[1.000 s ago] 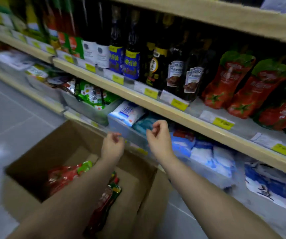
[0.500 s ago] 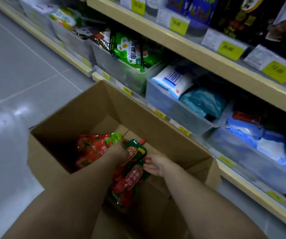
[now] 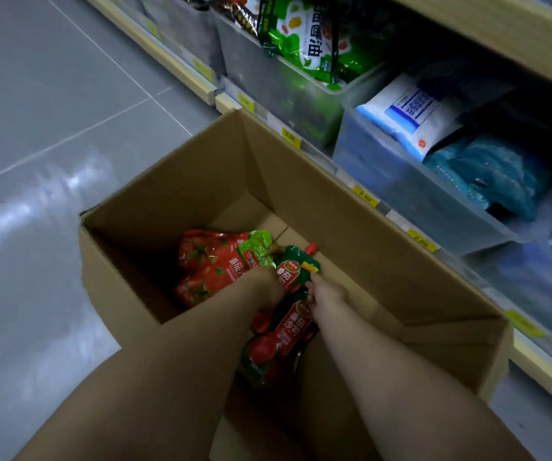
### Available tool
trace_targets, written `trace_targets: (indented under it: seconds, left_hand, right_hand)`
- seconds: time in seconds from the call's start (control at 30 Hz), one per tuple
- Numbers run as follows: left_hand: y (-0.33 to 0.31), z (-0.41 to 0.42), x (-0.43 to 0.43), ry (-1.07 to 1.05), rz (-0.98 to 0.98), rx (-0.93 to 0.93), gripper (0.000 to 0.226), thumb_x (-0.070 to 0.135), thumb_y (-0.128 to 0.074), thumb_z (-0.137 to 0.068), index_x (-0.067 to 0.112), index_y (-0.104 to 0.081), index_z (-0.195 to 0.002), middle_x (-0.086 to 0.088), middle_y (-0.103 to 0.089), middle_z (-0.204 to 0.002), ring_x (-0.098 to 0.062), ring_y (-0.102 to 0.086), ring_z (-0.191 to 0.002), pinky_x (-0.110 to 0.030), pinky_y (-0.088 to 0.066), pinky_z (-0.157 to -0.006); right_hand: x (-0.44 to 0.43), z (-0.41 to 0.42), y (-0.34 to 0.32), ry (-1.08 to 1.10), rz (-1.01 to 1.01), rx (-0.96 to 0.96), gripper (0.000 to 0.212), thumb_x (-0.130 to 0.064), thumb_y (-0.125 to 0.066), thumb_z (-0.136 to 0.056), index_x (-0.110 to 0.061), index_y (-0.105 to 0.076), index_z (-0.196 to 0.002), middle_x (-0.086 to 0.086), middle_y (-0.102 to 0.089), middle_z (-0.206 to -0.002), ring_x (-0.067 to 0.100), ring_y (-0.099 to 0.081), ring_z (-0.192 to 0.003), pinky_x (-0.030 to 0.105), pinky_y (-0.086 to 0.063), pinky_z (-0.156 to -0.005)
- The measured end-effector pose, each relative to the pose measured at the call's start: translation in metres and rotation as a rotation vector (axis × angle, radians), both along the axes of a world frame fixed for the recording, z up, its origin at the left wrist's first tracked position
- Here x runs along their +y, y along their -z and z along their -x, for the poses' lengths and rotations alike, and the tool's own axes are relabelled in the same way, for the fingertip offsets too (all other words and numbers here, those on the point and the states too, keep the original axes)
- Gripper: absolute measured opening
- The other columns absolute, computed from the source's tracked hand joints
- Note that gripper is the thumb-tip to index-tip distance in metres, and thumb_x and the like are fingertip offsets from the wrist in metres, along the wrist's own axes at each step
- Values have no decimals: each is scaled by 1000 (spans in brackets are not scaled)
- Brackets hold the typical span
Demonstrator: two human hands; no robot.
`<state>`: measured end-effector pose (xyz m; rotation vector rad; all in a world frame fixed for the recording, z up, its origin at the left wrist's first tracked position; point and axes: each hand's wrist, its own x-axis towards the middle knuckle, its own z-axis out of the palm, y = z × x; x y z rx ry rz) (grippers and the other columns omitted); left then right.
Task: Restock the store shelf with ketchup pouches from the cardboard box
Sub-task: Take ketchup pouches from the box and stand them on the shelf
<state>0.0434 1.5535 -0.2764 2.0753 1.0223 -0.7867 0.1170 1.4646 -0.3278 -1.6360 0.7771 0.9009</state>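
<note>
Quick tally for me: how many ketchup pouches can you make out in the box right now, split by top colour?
Light-green-topped ketchup pouches: 1 clearly visible, maybe more beneath
Dark-green-topped ketchup pouches: at least 2, partly hidden by the arms
Total: at least 3 in the cardboard box

Both the left hand and right hand are down among them; grip unclear.

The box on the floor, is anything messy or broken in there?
Nothing looks broken or spilled. The ketchup pouches lie jumbled in the cardboard box, not stacked, and both hands, left hand and right hand, reach in among them.
</note>
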Motion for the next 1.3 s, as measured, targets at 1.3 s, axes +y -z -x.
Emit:
trace_targets:
  seconds: [1.3]
  left_hand:
    - [-184,-51,-73,-339,500,-1052,15,15,-55,-92,18,-54,-77,0,-60,-75,-10,-59,-67,-19,-54,-64]
  right_hand:
    - [-118,-53,-279,-161,-424,-1000,14,-15,-52,-94,-17,-60,-83,-3,-55,-62,-1,-47,-43,14,-43,-46]
